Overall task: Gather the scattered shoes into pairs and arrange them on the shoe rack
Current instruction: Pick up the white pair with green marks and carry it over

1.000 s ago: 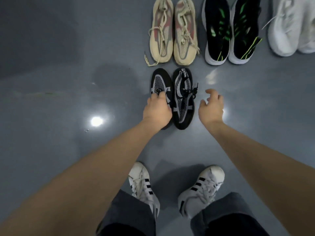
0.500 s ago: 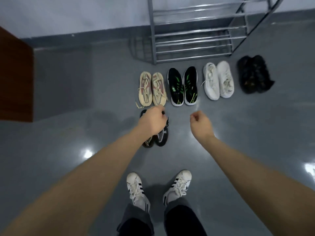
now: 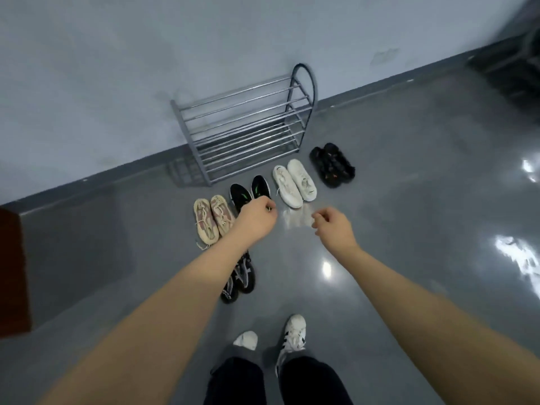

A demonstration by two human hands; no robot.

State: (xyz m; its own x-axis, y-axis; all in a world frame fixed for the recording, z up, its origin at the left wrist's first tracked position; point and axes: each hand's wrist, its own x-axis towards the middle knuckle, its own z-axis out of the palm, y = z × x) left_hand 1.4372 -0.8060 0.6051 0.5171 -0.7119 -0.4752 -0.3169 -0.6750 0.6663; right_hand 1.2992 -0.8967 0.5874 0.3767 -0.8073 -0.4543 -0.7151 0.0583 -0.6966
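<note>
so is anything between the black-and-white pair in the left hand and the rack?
Yes. The left hand holds the black-and-white pair short of the shoe rack; a floor row, including the black-and-green pair, lies between. The rack's bars look bare.

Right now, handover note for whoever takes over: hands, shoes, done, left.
Left hand: fingers curled, carrying the black-and-white mesh pair, which hangs below the forearm above the floor.
Right hand: loosely curled, holds nothing.
On the floor in front of the shoe rack, in pairs: beige sneakers, black-and-green sneakers, white sneakers, black sandals.
Done: all five pairs matched.
Left: the rack shows no shoes; set the carried pair on it, then the other four.
</note>
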